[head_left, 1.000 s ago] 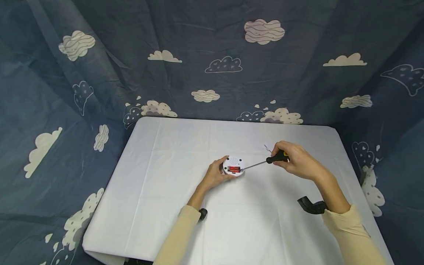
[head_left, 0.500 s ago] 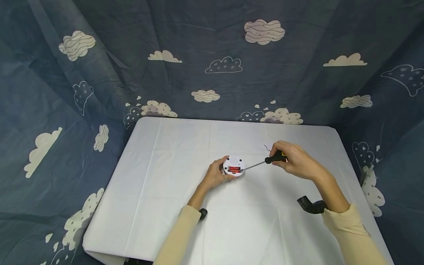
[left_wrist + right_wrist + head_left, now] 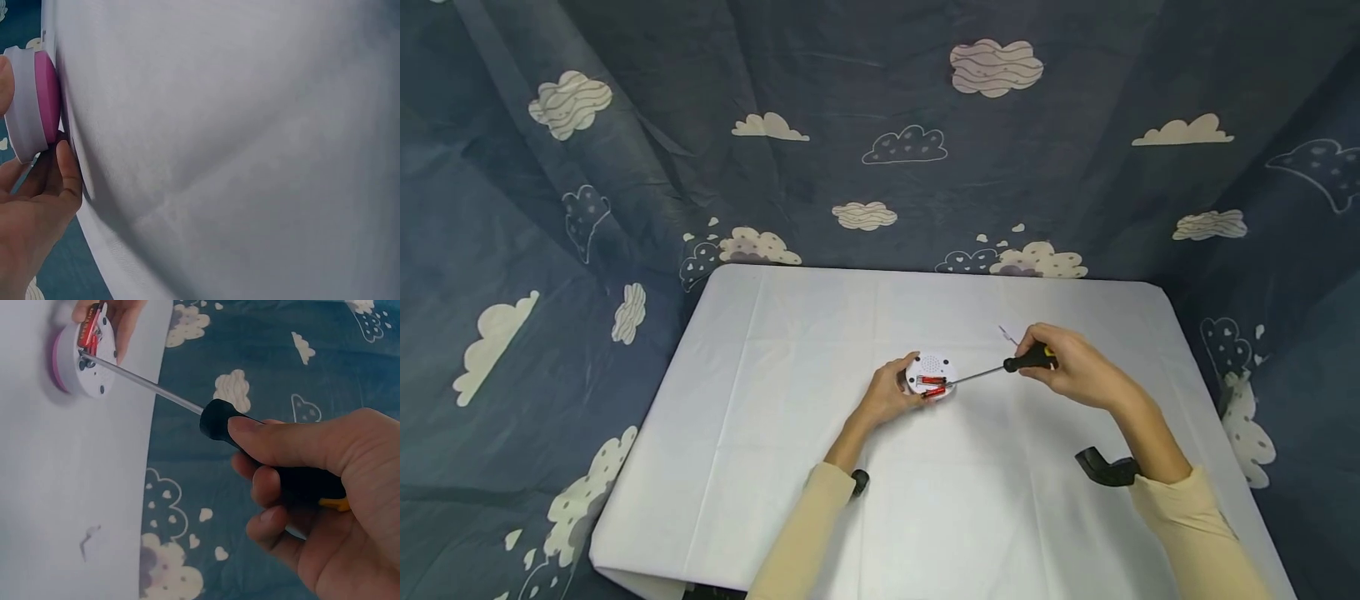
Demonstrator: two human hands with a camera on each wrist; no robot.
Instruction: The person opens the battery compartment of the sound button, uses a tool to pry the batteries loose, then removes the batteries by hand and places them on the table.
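A round white device [image 3: 934,365] with a pink far side [image 3: 47,97] has its battery compartment uncovered. My left hand [image 3: 886,395] grips it by the rim, thumb at the near edge. One red battery [image 3: 933,380] lies in the compartment. A second red battery [image 3: 933,392] sits tilted out at the near rim, beside the left thumb. My right hand [image 3: 1071,367] holds a screwdriver by its black handle [image 3: 219,420], thumb along the grip. The metal shaft [image 3: 147,384] reaches to the device, its tip at the end of the batteries.
A small pale piece [image 3: 90,540] lies on the white-covered table [image 3: 790,433], beyond the right hand. A dark cloud-print curtain [image 3: 820,92] hangs behind and beside the table. Black wrist mounts [image 3: 1107,467] sit at the sleeve ends.
The nearer battery has come up out of the compartment and now lies tilted at the rim. The right hand and screwdriver have shifted only slightly; the left hand keeps its grip.
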